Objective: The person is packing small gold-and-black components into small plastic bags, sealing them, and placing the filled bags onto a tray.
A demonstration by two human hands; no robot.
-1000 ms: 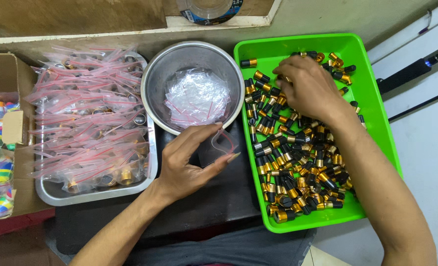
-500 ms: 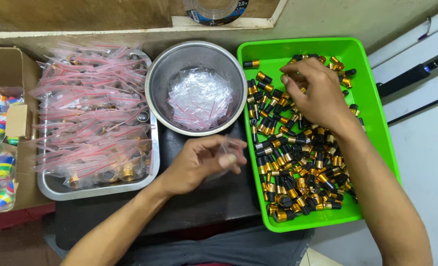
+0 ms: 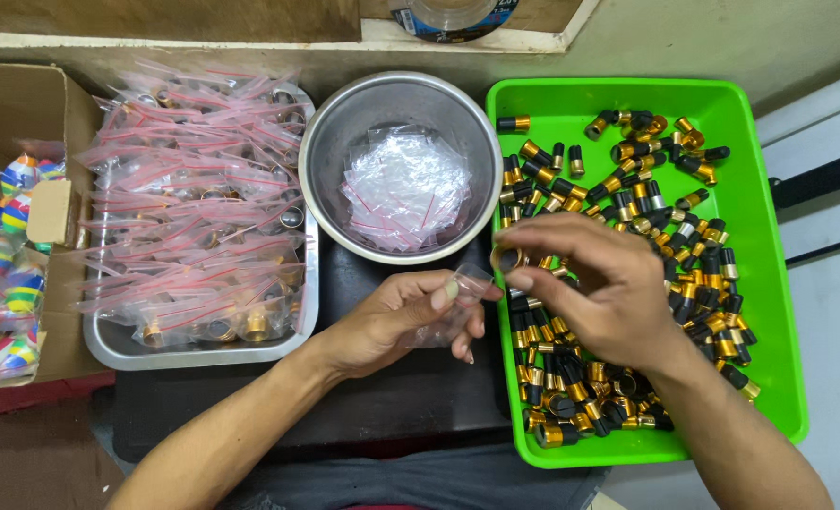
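My left hand holds a small clear plastic bag with its mouth facing right, above the dark tabletop. My right hand pinches a small gold and black cylinder part between thumb and fingers, right at the mouth of the bag. Beneath my right hand sits a green tray filled with several of the same gold and black parts.
A steel bowl of empty clear bags stands behind my hands. At left, a metal tray is heaped with filled red-striped bags. A cardboard box with colourful balls sits far left. A wooden ledge runs along the back.
My right hand left the far part of the green tray and came down-left with one part to the bag. My left hand shifted slightly right, still holding the bag.
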